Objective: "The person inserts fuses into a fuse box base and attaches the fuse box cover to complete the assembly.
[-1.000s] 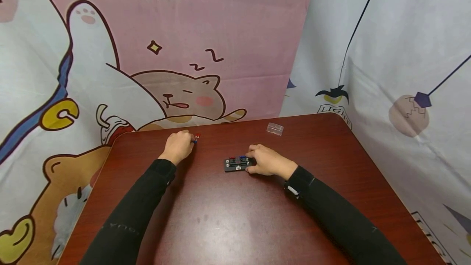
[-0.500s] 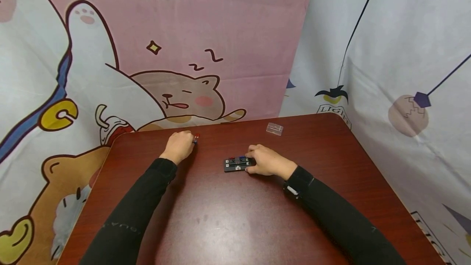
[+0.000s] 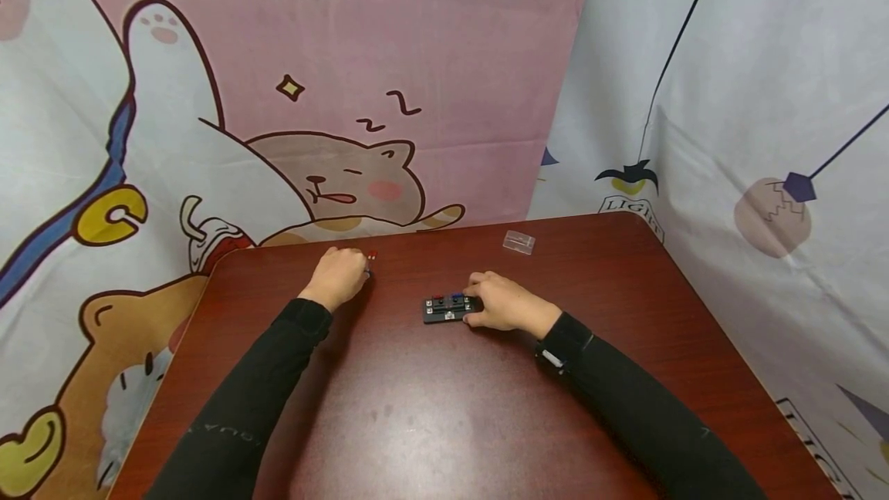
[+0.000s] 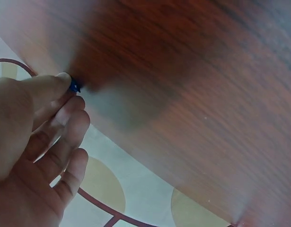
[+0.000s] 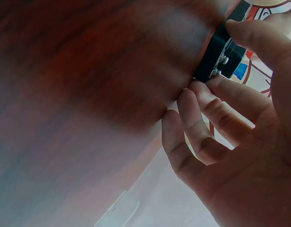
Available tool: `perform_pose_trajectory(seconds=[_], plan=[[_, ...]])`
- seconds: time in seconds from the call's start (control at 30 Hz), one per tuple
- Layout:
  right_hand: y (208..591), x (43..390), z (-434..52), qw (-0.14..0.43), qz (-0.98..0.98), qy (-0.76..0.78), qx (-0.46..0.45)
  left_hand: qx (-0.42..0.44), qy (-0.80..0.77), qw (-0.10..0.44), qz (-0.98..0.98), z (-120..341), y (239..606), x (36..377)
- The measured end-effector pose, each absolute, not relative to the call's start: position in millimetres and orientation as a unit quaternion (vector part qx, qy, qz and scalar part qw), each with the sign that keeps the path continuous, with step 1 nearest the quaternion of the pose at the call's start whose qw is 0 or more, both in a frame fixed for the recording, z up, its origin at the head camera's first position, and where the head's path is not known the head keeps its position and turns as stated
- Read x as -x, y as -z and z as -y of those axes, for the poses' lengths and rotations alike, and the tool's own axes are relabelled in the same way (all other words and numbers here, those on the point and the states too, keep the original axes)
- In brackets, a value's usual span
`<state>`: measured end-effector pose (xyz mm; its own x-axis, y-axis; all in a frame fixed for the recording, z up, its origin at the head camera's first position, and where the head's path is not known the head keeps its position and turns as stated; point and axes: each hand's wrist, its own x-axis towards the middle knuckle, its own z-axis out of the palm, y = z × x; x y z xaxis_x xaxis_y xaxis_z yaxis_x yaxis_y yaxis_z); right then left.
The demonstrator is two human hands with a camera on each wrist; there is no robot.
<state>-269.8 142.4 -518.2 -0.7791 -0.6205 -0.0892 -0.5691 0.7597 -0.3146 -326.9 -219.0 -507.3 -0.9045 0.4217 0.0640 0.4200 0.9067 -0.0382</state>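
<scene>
Left of the black fuse block [image 3: 450,309], my left hand [image 3: 338,276] pinched a tiny blue fuse [image 4: 74,87]: light, rigid, slippery-looking, best taken by its sides; my right hand [image 3: 505,302] gripped the block's end.

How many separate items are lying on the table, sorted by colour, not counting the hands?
Black: 1, the fuse block held by the right hand.
Clear: 1, the small plastic cover near the far edge.
Red: 1, a tiny piece by the left hand.
Blue: 1, a tiny piece at the left hand's fingertips.
Total: 4.
</scene>
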Motion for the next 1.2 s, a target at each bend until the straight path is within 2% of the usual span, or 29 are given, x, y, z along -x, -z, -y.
perform_pose_trajectory(seconds=[0.43,0.97,1.2], plan=[[518.2,270.4,-142.7,0.099,-0.935,0.136,0.313,0.272,-0.004,0.055,0.961,211.6,503.3,309.5],[514.7,269.1,-141.7,0.098,-0.935,0.136,0.313,0.284,-0.023,0.052,0.957,202.1,499.2,301.3],[514.8,268.8,-141.5,0.101,-0.935,0.140,0.311,0.311,-0.032,0.075,0.947,190.4,494.6,295.3]])
